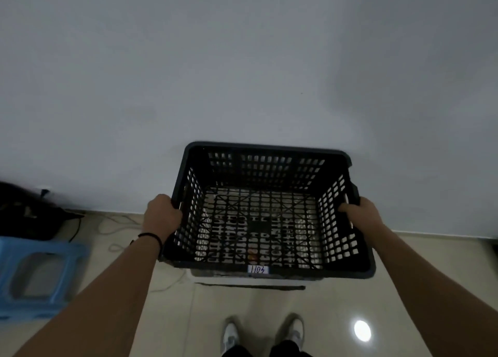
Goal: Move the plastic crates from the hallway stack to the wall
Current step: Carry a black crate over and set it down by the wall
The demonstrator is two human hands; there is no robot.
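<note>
Black plastic lattice makes up the crate [265, 211], which is empty and held above the floor tiles [404, 289], its far rim close to the wall [242, 60], though I cannot tell whether they touch. The left hand [163, 216] curls over the crate's left rim, and the right hand [362, 212] grips the right rim by the handle slot. Empty and full of holes, it should be light and stiff, though the thin rim may bite into the fingers. The side handle slots look like the surest hold. Left of the crate stands a blue stool [37, 275].
</note>
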